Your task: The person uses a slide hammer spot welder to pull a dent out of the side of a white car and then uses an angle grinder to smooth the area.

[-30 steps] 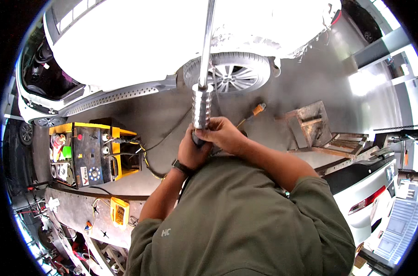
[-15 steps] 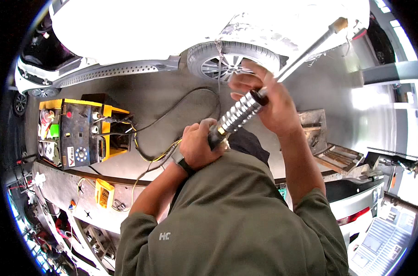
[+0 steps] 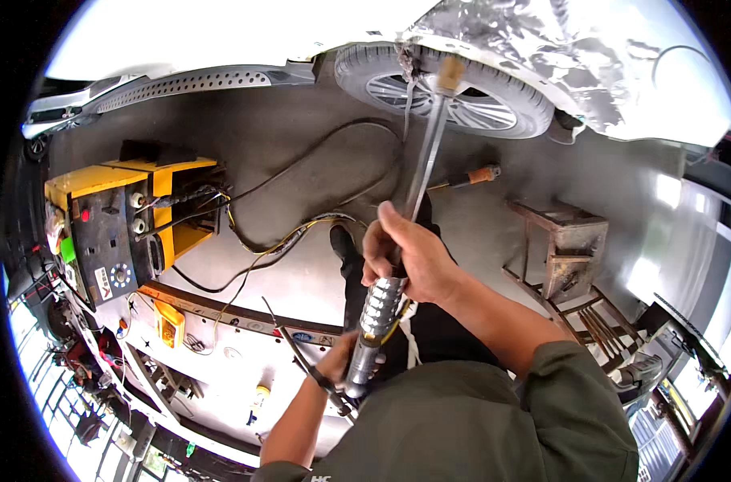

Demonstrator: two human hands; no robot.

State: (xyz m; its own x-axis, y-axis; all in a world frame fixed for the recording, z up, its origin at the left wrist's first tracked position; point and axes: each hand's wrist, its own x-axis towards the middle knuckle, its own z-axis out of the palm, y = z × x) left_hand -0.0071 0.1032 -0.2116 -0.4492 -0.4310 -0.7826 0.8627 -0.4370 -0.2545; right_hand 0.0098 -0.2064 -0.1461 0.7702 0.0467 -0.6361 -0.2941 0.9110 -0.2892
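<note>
A slide-hammer dent puller [image 3: 382,305] with a ribbed metal cylinder stands tilted in front of my body. Its long metal rod [image 3: 430,149] runs up and away to a brass-coloured tip [image 3: 450,74], which overlaps the car wheel [image 3: 502,112] in the view. My right hand [image 3: 417,255] is closed around the tool just beyond the ribbed cylinder, thumb up along the rod. Lower down, my left hand [image 3: 339,363] is wrapped about the rear end, its fingers partly hidden behind the tool. A yellow cable [image 3: 391,331] shows beside the cylinder.
A white car body [image 3: 558,48] with scuffed paint spans the far side. To the left stands a yellow and black machine [image 3: 112,233], its cables [image 3: 301,165] looping over the floor. An orange-ended tool [image 3: 479,175] lies near the wheel. Wooden stools [image 3: 574,249] stand at right, a bench [image 3: 221,377] at lower left.
The dent puller has swung from pointing up-right to nearly straight ahead and come lower. My right hand's spread fingers have closed on it. The view has shifted, showing more floor.
</note>
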